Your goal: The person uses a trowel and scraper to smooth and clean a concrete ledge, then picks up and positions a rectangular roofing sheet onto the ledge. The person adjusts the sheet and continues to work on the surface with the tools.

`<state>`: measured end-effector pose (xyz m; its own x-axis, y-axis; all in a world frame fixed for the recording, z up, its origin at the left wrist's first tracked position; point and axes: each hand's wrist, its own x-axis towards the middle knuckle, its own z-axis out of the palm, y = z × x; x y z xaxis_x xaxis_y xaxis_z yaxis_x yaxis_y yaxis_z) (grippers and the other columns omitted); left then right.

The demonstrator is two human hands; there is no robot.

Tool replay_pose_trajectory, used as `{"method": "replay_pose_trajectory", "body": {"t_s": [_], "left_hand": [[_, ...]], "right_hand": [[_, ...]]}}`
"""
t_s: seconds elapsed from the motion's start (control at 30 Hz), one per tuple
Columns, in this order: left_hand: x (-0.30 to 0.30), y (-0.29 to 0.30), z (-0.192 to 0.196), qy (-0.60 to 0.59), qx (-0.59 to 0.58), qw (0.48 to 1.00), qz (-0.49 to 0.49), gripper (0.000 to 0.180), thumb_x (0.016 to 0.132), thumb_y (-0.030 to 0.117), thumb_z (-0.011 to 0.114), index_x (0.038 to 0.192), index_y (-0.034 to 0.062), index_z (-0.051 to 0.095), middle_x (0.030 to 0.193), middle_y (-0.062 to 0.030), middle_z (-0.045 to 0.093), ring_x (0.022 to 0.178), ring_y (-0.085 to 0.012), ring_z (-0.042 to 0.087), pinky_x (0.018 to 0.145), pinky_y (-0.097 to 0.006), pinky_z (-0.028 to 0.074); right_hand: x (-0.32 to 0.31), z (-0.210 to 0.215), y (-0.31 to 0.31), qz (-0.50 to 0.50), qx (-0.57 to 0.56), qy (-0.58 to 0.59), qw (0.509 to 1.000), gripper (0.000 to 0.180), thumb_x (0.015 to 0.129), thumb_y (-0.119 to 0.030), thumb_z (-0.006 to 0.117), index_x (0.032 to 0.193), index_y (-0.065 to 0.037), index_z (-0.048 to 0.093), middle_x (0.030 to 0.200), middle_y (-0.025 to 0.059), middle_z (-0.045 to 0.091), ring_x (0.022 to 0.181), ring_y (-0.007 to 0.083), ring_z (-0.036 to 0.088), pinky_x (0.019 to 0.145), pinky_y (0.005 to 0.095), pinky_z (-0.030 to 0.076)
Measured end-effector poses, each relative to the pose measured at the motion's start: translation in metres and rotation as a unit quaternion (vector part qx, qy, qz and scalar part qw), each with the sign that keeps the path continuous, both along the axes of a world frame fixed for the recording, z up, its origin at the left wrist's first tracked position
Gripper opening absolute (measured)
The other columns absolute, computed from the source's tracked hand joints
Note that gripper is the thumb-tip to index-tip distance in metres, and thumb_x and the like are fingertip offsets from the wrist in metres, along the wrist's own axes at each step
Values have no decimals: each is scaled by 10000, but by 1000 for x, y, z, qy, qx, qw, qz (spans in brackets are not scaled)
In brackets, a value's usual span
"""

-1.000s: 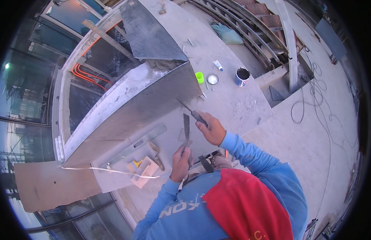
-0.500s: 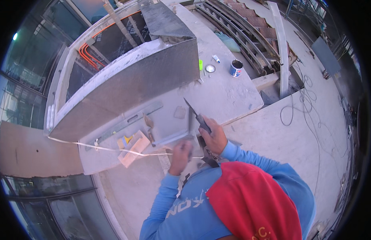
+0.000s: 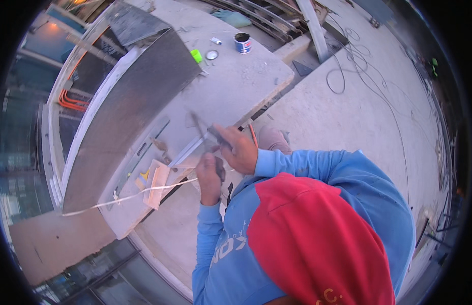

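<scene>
Grey metal, dull with dried mortar, is what I see in my right hand (image 3: 241,148): a trowel (image 3: 201,128) whose handle is wrapped in a closed fist, its thin blade pointing up and away from the knuckles over the concrete slab (image 3: 236,86). My left hand (image 3: 209,175) sits just below and to the left of the right one, nearly touching it, curled tight around a second dark tool (image 3: 220,168); I cannot tell exactly what kind it is, as only a short dark part shows past the fingers. Directly left of my left hand a small wooden float (image 3: 155,183) lies at the slab's edge, and a pale string line (image 3: 129,195) runs from just beside the hand away to the left, across that float. Further left and above both hands rises a long grey rendered wall (image 3: 129,117), tilted in the view, with a long metal straightedge (image 3: 144,152) lying along its foot. Well beyond my right hand, at the far end of the slab, stand a small blue and white can (image 3: 242,42), a round lid (image 3: 211,55) and a bright green cup (image 3: 196,55) close together. To the right of my hands black cables (image 3: 358,66) loop over the bare floor. My blue sleeves and red hood fill the lower view.
</scene>
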<state>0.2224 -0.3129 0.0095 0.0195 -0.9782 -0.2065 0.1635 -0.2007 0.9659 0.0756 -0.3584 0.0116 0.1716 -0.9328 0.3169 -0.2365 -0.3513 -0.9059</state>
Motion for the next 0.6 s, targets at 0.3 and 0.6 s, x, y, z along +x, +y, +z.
{"method": "replay_pose_trajectory", "body": {"t_s": [0.3, 0.6], "left_hand": [[-125, -87, -24, -52, 63, 984, -160, 426, 1073, 380, 458, 1105, -17, 609, 657, 18, 490, 518, -62, 413, 477, -263, 350], [-366, -247, -23, -13, 49, 985, -168, 498, 1073, 453, 423, 1212, 12, 608, 720, 41, 520, 609, -44, 470, 527, -225, 398]], "right_hand": [[-140, -27, -61, -116, -2, -56, 992, 470, 902, 4, 545, 1369, 33, 513, 1086, 243, 616, 984, 407, 610, 843, 415, 495], [-441, -3, -213, -36, 256, -392, 883, 481, 1062, -473, 391, 1068, -40, 601, 670, 24, 561, 461, 99, 453, 422, 239, 354]]}}
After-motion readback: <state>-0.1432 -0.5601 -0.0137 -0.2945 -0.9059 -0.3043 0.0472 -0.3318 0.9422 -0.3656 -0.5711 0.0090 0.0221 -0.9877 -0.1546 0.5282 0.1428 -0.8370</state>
